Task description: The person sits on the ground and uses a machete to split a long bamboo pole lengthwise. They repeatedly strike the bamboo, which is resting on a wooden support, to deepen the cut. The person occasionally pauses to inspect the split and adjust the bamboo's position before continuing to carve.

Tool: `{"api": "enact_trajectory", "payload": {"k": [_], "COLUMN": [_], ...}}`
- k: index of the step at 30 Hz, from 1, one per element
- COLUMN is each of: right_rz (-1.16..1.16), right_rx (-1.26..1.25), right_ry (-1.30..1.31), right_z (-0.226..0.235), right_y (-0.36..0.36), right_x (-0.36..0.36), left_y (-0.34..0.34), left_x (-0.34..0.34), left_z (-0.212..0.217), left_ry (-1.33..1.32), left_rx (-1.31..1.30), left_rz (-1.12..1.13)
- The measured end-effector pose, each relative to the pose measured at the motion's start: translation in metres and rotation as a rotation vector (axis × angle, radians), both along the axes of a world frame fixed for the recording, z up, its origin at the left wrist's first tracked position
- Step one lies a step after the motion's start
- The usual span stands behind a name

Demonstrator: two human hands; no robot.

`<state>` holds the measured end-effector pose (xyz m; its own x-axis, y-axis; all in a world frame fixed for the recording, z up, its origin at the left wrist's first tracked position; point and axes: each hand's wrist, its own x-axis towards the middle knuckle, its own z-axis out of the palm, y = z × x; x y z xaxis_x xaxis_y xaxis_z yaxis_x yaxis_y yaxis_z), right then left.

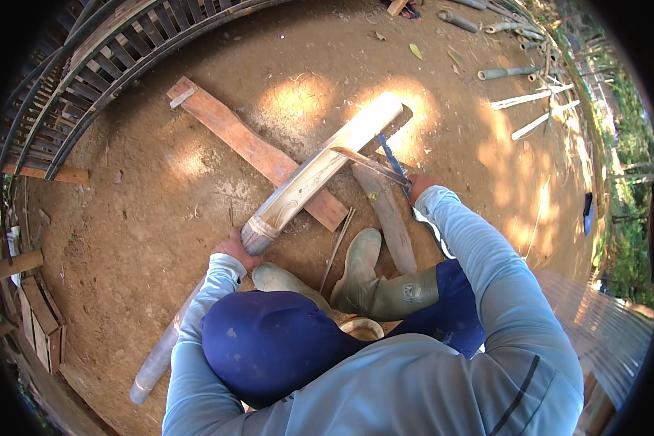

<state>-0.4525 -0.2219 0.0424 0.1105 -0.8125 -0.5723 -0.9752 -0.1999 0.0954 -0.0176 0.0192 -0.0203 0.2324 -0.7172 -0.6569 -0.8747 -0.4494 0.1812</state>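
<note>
A long bamboo pole (305, 190), its outer skin pared pale along the upper length, slants across the ground in front of me. My left hand (237, 249) is wrapped round it near a node, and its lower end (152, 367) runs out past my left arm. In my right hand (420, 187) is a machete (370, 161), its tip at the pole's right edge. Whether the blade touches the bamboo I cannot tell. Close by the machete lies a narrow blue strip with a toothed-looking edge (391, 154), partly hidden behind my right hand.
Under the pole lies a reddish plank (240, 142); a grey-brown log (386, 218) is beside my boots (360, 265). Several cut bamboo pieces (509, 73) lie at far right. A slatted fence (116, 54) curves along the far left, with a wooden crate (42, 320) at left.
</note>
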Motion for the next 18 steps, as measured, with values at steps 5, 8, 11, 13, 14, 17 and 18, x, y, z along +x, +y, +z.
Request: {"api": "enact_trajectory", "payload": {"k": [5,8,11,13,14,17,18], "right_rz": [0.017,-0.042,-0.010,0.009,0.019,0.003,-0.012], "right_rx": [-0.024,-0.046,-0.043,-0.047,-0.049,-0.088,-0.106], "right_ry": [-0.012,-0.005,0.056,0.025,0.010,0.086,0.132], "right_z": [0.014,0.012,0.009,0.010,0.011,-0.001,-0.007], "right_y": [0.019,0.007,0.009,0.008,0.007,-0.003,-0.006], "right_x": [0.030,0.019,0.016,0.018,0.018,0.003,-0.007], "left_y": [0.002,0.000,0.000,0.000,0.001,-0.005,-0.007], "left_x": [0.008,0.009,0.004,0.011,0.011,0.007,0.003], "left_z": [0.003,0.000,0.001,0.001,0.001,0.004,0.001], "left_ry": [0.027,0.036,0.021,0.040,0.046,0.062,0.061], "left_rx": [0.020,0.015,0.009,-0.010,0.003,0.015,0.007], "left_rz": [0.041,0.043,0.035,0.022,0.026,0.019,0.010]}}
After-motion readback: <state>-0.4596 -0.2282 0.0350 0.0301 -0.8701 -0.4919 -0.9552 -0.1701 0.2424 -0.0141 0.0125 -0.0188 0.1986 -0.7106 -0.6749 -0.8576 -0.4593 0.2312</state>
